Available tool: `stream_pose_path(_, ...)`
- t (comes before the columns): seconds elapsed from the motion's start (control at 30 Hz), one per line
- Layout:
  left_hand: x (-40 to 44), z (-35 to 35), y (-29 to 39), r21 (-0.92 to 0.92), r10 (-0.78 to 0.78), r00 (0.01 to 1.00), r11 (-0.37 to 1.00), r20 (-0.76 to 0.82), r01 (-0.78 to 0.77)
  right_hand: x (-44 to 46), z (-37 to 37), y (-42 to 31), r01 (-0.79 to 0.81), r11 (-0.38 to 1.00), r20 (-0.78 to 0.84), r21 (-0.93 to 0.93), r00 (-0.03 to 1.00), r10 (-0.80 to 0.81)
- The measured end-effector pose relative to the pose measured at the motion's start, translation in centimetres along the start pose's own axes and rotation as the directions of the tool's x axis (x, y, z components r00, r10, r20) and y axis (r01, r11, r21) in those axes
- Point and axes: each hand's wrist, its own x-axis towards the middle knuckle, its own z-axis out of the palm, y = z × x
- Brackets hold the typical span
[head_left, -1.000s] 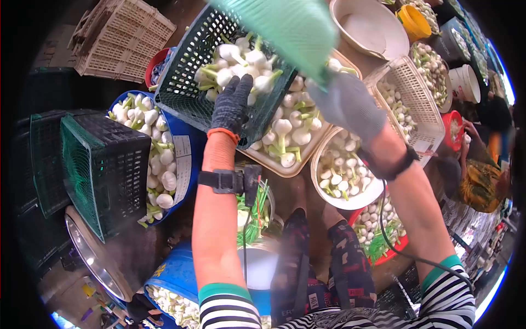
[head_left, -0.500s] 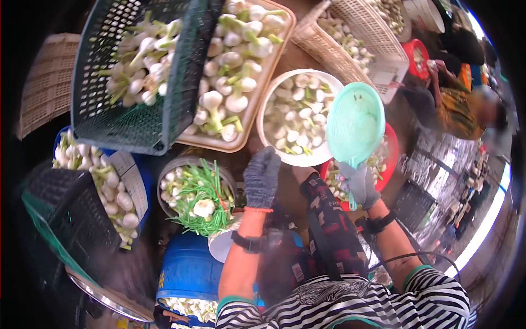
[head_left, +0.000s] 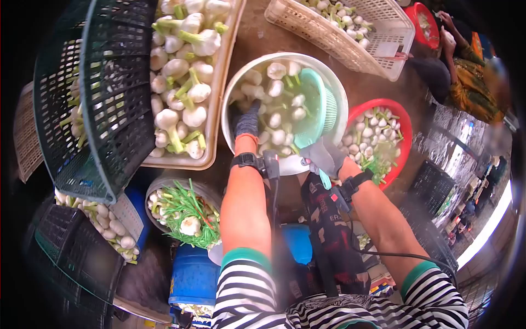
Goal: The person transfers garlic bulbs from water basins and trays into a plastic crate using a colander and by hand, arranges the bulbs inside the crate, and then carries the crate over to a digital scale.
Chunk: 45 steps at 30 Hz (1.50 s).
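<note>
My left hand [head_left: 247,119], in a dark grey knit glove, reaches into the cloudy water of a white bucket [head_left: 230,94]; its fingers are hidden among garlic bulbs [head_left: 275,120]. My right hand [head_left: 324,156], in a lighter grey glove, is closed on the handle of a mint-green strainer [head_left: 310,107]. The strainer stands tilted on its side in the bucket, its bowl partly in the water, at the right of the floating bulbs. The handle comes out below my right hand, over the bucket's near rim.
Left of the bucket is a tan tray [head_left: 218,109] of garlic, with a dark green crate [head_left: 118,98] leaning over it. A red basin [head_left: 408,131] stands at the right, a beige basket [head_left: 329,46] beyond. A person [head_left: 474,82] is at the upper right.
The strainer has gone from above the red basin down into the white bucket, still in my right hand. My left hand has moved from the bucket's near rim into the water.
</note>
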Motion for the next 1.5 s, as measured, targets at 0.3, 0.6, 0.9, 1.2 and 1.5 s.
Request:
stream_pose_path(0.3, -1.9, 6.2, 0.4, -0.259, 0.06, 0.985, 0.966, 0.163, -0.016, -4.2, -0.7, 1.4, -0.078, 0.945, -0.055, 0.317, 0.993, 0.101)
stream_pose_path(0.6, -8.7, 9.1, 0.7, -0.474, 0.194, 0.967, 0.844, -0.168, -0.251, -8.9, -0.1, 2.5, 0.201, 0.971, 0.001, 0.133, 0.979, -0.202)
stream_pose_path(0.9, -14.0, 9.6, 5.0, -0.24, 0.393, 0.798, 0.81, -0.457, -0.536, -17.0, 0.8, -6.7, -0.05, 0.985, -0.027, 0.166, 0.998, 0.055)
stream_pose_path(1.2, -25.4, -9.6, 21.2, -0.619, 0.358, 0.729, 0.384, -0.584, -0.685, -20.8, 6.4, -19.2, 0.249, 0.954, 0.005, -0.169, 0.968, -0.252)
stream_pose_path(1.5, -10.7, -31.9, 24.1, -0.799, 0.296, 0.765, -0.414, -0.572, -0.437, -9.1, 17.2, -38.7, 0.595, -0.06, 0.501, -0.801, 0.614, -0.61)
